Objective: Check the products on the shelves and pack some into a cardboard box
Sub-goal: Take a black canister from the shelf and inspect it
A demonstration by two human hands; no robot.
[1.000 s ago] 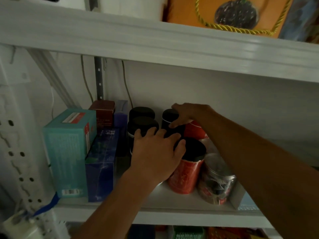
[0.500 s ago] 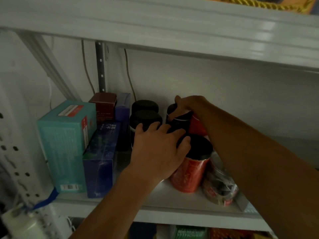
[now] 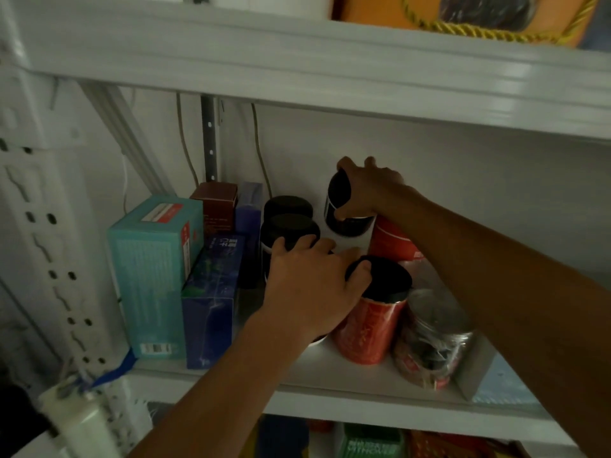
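Right hand (image 3: 370,190): grasps black jar (image 3: 345,223) (tilted), at 12 o'clock from red canister (image 3: 367,325).
Left hand (image 3: 310,289): released, resting on front jar (image 3: 287,226) and canister lid.

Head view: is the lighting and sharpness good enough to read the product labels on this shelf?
Head view: dim under the upper shelf, so the black jar in the right hand shows no readable label; head view: glare streaks that shelf's front edge; head view: the perforated upright at left is blurred, and shelf lines bow.
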